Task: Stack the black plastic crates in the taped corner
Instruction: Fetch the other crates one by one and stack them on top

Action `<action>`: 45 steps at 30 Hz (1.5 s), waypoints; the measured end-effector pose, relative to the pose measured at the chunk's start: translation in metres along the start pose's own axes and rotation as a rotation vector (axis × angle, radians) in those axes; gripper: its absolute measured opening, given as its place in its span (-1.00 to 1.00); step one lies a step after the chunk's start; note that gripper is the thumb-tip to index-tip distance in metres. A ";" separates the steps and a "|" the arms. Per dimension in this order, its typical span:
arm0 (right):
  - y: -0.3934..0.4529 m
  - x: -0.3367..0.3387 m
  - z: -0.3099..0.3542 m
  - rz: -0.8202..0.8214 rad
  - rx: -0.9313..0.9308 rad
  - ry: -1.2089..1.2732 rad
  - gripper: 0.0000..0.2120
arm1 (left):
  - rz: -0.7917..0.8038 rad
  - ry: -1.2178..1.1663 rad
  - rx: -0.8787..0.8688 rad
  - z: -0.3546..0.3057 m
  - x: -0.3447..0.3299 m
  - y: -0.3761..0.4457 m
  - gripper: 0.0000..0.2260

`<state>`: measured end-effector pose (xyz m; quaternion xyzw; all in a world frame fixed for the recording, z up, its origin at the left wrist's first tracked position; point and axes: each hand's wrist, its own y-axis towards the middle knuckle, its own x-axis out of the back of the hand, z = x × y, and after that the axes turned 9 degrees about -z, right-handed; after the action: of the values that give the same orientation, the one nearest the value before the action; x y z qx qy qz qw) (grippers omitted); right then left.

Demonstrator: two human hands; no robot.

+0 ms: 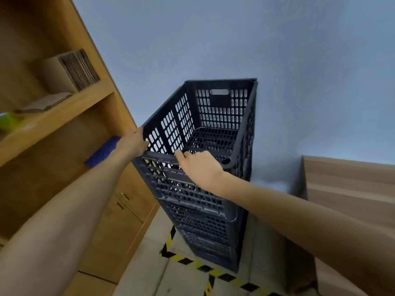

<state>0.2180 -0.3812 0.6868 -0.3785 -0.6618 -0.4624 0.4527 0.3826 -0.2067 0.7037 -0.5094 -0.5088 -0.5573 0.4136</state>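
Observation:
A tall stack of black perforated plastic crates [205,223] stands against the grey wall, inside a corner marked by yellow-and-black tape [192,262] on the floor. The top crate [220,112] is empty and open upward. My left hand [133,144] grips its near left corner. My right hand [198,165] rests on its near rim, fingers curled over the edge.
A wooden shelf unit [70,107] with cardboard pieces, a green item and a blue perforated object [102,152] stands close on the left. A wooden cabinet or counter [350,189] stands on the right. Pale floor tiles [149,274] lie in front of the stack.

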 end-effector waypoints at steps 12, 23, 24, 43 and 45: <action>0.004 -0.023 0.004 -0.135 -0.075 -0.060 -0.73 | -0.074 0.174 -0.210 0.011 -0.008 0.018 -0.58; -0.009 -0.017 -0.003 -0.210 -0.068 -0.065 -0.71 | 0.005 0.145 -0.138 0.006 0.003 0.008 -0.65; -0.010 -0.017 -0.005 -0.207 -0.053 -0.080 -0.71 | -0.003 0.150 -0.134 0.006 0.002 0.007 -0.64; -0.104 -0.011 -0.094 -0.291 0.159 -0.059 -0.71 | -0.074 0.231 -0.228 -0.063 0.023 -0.099 -0.80; -0.114 -0.011 -0.105 -0.284 0.145 -0.063 -0.72 | -0.067 0.209 -0.240 -0.076 0.032 -0.111 -0.79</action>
<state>0.1429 -0.5151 0.6631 -0.2617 -0.7541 -0.4607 0.3880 0.2583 -0.2646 0.7217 -0.4771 -0.4095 -0.6776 0.3815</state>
